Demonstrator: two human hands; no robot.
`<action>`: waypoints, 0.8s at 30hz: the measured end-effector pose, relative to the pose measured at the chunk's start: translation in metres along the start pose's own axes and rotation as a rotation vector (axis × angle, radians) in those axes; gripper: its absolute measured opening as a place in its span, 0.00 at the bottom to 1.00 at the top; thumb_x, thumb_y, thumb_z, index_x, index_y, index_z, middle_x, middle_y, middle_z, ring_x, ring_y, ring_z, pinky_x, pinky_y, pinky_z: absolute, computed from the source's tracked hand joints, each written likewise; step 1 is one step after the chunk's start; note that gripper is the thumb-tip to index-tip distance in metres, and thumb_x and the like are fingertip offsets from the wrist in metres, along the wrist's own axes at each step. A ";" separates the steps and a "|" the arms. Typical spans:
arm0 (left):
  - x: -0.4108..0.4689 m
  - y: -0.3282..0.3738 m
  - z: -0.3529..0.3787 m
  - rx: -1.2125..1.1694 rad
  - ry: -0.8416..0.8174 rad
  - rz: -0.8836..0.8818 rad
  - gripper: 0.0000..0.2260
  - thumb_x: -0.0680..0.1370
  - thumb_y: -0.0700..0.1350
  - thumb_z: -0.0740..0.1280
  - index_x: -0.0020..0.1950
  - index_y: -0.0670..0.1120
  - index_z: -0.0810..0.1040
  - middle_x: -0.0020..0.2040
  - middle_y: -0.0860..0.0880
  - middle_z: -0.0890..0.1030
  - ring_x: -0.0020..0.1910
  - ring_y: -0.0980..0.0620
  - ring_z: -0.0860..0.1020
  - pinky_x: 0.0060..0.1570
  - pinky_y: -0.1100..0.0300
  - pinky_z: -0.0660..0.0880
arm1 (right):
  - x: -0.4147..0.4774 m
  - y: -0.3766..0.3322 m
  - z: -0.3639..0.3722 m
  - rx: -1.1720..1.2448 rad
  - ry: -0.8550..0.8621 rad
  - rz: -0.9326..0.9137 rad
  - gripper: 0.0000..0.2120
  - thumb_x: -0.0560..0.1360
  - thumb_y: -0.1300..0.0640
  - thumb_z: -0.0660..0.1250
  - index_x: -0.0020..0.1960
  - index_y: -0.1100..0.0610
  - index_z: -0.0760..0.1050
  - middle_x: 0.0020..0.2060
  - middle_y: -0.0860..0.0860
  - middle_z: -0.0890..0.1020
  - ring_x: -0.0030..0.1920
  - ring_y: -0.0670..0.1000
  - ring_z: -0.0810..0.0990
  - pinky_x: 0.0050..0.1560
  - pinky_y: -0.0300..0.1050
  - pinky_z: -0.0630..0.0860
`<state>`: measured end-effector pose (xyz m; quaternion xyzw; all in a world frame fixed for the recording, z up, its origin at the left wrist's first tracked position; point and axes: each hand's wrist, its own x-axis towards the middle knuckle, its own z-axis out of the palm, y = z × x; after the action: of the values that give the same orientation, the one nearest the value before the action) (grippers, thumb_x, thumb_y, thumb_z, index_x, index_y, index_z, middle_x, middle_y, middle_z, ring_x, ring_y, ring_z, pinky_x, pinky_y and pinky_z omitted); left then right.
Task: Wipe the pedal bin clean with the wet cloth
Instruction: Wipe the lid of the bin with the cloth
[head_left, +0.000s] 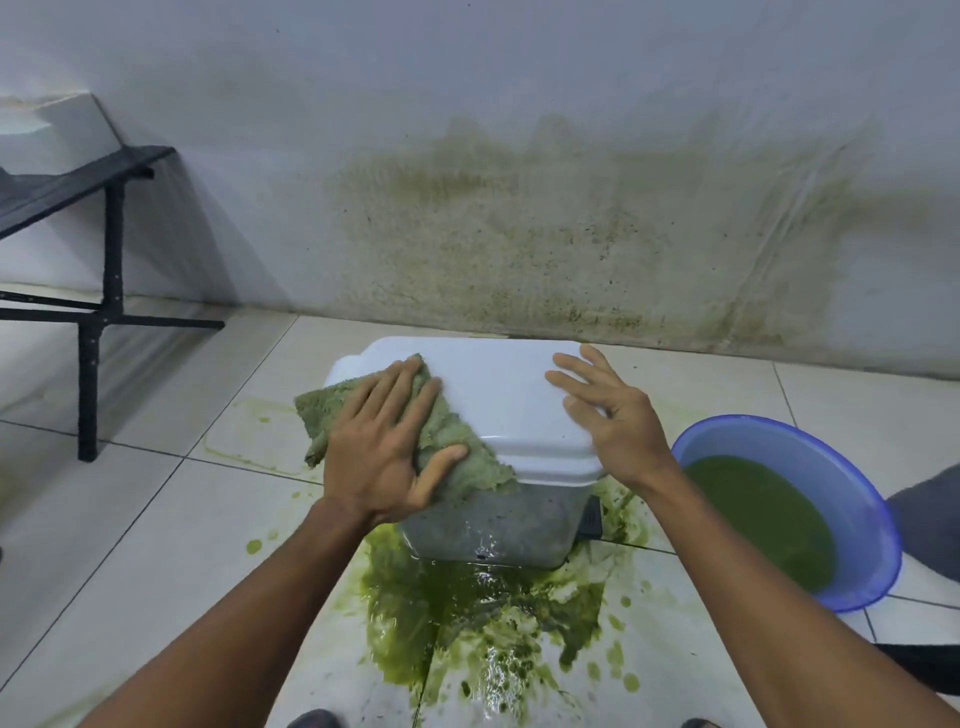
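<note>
Underfoot, a green puddle (467, 613) wets the tiles (156, 519) before the pedal bin (498, 395).

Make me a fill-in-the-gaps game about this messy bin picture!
1. The left hand presses a ____ onto the pedal bin.
2. The right hand rests on the bin's white ____.
3. The blue basin holds ____ water.
4. The green puddle lies on the tiled ____.

Missing words: cloth; lid; green; floor.
</note>
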<state>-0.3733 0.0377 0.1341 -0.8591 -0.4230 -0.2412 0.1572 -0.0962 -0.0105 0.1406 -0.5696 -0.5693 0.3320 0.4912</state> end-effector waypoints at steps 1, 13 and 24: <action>0.004 0.015 0.003 0.006 0.009 -0.003 0.32 0.80 0.65 0.60 0.71 0.41 0.77 0.74 0.39 0.72 0.73 0.40 0.72 0.71 0.43 0.69 | 0.000 0.000 0.000 0.006 0.003 0.010 0.15 0.80 0.65 0.64 0.64 0.54 0.80 0.70 0.42 0.75 0.77 0.39 0.58 0.77 0.54 0.62; 0.018 0.036 0.011 -0.102 0.057 0.274 0.34 0.78 0.63 0.65 0.74 0.40 0.74 0.77 0.39 0.68 0.76 0.41 0.68 0.73 0.43 0.67 | 0.046 -0.024 -0.008 -0.415 -0.062 -0.050 0.14 0.79 0.58 0.66 0.63 0.51 0.80 0.69 0.49 0.76 0.75 0.51 0.65 0.76 0.52 0.62; 0.045 0.106 0.024 -0.147 0.051 0.151 0.44 0.74 0.73 0.62 0.74 0.37 0.72 0.73 0.39 0.74 0.74 0.41 0.71 0.72 0.44 0.67 | 0.043 -0.025 0.003 -0.420 -0.067 0.074 0.22 0.80 0.61 0.59 0.70 0.46 0.74 0.75 0.47 0.69 0.76 0.53 0.61 0.77 0.56 0.57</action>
<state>-0.2576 0.0157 0.1312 -0.8912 -0.3343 -0.2811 0.1222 -0.1012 0.0287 0.1710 -0.6686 -0.6207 0.2425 0.3302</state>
